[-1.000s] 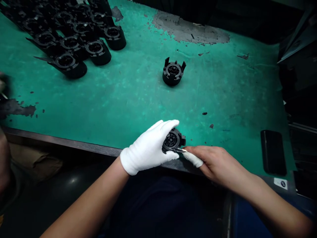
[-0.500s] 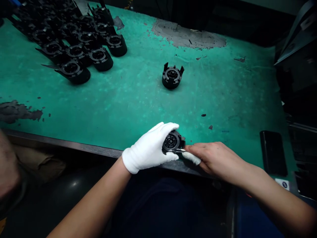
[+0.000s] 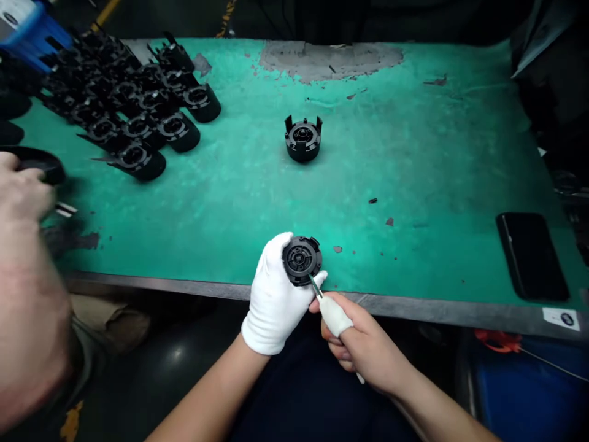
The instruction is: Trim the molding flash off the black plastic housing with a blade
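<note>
My left hand (image 3: 278,294), in a white glove, is closed around a round black plastic part (image 3: 301,261) at the table's front edge. Ribs and small holes show on the part's upturned face. My right hand (image 3: 352,334) is bare apart from a white cover on the thumb (image 3: 335,314). It grips a thin-bladed knife (image 3: 315,286), and the blade's tip meets the part's near rim. Most of the handle is hidden in the fingers. Further back, a similar black part (image 3: 302,141) stands on the green mat with its prongs up.
Several rows of black plastic parts (image 3: 133,126) stand at the back left. Another person's arm (image 3: 27,276) reaches in at the left, its hand at a dark part (image 3: 39,162). A black phone (image 3: 534,255) lies at the right. A blue bin (image 3: 39,37) is at the far left.
The gloved hand has turned the part face up and shifted slightly left. My right hand has swung lower, its blade now pointing up at the near rim. The other person's arm has come in over the table.
</note>
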The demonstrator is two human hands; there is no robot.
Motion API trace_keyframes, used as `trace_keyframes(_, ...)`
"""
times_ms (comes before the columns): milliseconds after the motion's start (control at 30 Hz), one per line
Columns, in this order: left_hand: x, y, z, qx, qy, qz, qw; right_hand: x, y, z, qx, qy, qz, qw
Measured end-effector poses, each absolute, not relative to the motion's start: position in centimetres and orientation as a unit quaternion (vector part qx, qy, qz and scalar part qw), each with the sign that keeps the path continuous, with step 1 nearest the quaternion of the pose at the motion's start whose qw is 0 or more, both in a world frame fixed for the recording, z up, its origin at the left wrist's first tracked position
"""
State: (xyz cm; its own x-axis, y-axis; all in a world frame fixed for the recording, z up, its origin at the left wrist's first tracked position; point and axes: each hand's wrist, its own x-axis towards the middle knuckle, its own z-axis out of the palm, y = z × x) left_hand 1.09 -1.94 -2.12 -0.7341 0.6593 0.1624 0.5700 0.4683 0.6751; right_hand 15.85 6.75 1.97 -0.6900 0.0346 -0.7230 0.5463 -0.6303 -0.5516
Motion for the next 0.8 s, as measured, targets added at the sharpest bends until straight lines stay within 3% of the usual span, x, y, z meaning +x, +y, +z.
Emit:
trace_keyframes(167, 1.1, -1.7, -1.8, 0.384, 0.852, 0.356, 0.026, 15.8, 6.1, 4.8, 0.187, 0.463, -0.847, 0.180)
trace_keyframes(267, 1.1, -1.8, -1.9, 0.379, 0.852, 0.362, 0.019, 15.4, 4.3, 4.5, 0.262, 0.302, -0.901, 0.169)
trace_keyframes(367, 1.0, -1.9, -2.0, 0.374, 0.851, 0.368, 0.027, 14.8, 2.8, 2.8, 0.361, 0.196, -0.907, 0.094)
trace_keyframes(500, 1.2, -1.7, -1.9, 0.365, 0.856, 0.364, 0.020, 14.7, 1.6, 2.3, 0.371, 0.168, -0.912, 0.050)
trace_keyframes(667, 2.0, -1.5, -1.5, 0.375, 0.863, 0.337, -0.022, 16.1, 1.9, 4.5, 0.292, 0.249, -0.917, -0.111)
trace_keyframes(800, 0.3, -2.6, 0.1, 0.419, 0.831, 0.357, 0.079, 16.7, 5.0, 4.2, 0.347, 0.337, -0.852, -0.200)
